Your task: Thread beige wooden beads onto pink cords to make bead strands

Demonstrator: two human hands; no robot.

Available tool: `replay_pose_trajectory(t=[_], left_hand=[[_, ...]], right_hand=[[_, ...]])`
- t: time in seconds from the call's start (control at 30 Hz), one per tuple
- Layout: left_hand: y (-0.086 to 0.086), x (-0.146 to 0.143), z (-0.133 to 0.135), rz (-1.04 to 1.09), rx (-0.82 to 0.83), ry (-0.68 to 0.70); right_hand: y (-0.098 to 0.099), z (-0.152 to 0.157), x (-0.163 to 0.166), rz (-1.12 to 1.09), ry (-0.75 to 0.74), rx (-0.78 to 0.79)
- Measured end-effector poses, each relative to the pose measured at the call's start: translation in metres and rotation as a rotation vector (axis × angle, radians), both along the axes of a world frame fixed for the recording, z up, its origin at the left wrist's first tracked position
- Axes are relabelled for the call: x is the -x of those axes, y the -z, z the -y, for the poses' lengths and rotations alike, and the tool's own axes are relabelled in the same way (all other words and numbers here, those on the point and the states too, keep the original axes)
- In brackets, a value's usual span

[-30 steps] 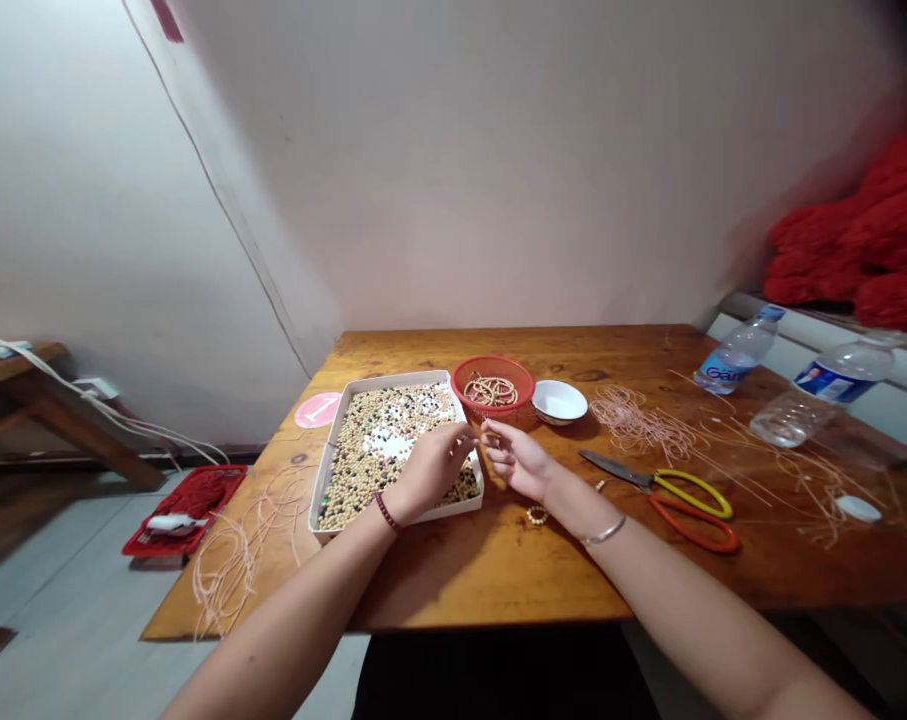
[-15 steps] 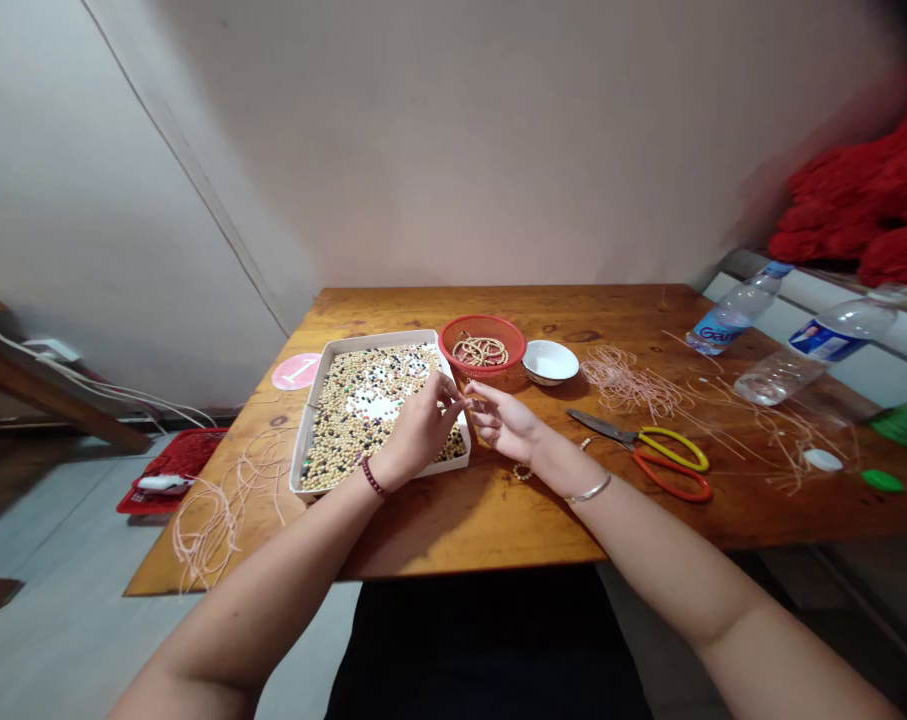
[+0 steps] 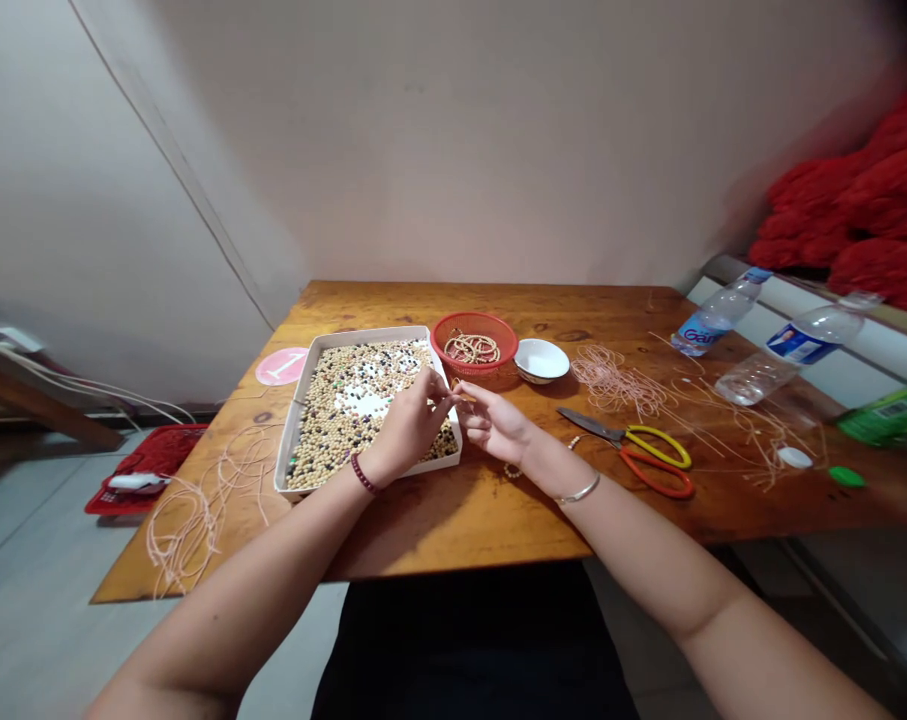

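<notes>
My left hand (image 3: 410, 425), with a dark red bead bracelet at the wrist, is raised over the right corner of a white tray (image 3: 370, 335) filled with mixed beads (image 3: 348, 430). Its fingertips meet those of my right hand (image 3: 496, 421) in a pinch on a thin cord (image 3: 462, 396) with something tiny on it, too small to make out. My right wrist wears a silver bangle. Below my right hand, a small beaded ring (image 3: 511, 470) lies on the table.
On the wooden table (image 3: 460, 525) are a red basket (image 3: 474, 368) of beaded strands, a white bowl (image 3: 541, 360), orange-and-yellow-handled scissors (image 3: 633, 450), loose pale cords (image 3: 614, 380) and water bottles (image 3: 712, 320). Red yarn (image 3: 835, 200) lies behind.
The whole scene has shifted up and left in view as my head moved. My hands have drawn closer, their fingertips now meeting at the cord above the tray's right corner.
</notes>
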State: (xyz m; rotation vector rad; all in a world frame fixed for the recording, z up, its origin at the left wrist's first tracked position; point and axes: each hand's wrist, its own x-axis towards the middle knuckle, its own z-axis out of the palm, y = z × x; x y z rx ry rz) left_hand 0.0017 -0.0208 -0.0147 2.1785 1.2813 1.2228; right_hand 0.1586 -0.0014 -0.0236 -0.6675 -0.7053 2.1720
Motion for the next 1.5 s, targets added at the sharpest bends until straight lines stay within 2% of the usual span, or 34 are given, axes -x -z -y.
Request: replay_pose_trajectory(t=[0.37,0.77,1.1,1.5], left_hand=[[-0.0004,0.0014,0.0032,-0.136,-0.083,-0.033],[0.0018,0.0013,0.0007,-0.037,0.038,0.065],[-0.0005,-0.0005,0.0024,-0.031,0.034,-0.005],[-0.0006,-0.0008,0.0034,-0.056,0.045,-0.022]], right_hand=[[0.0042,-0.0018,0.0036,0.011,0.025,0.022],[-0.0015,-0.0015,-0.0007,-0.025,0.044,0.075],[0.0005,0.0029,0.0025,-0.056,-0.016,0.065],[-0.0003,0.0026,0.0009,-0.1,-0.049,0.058]])
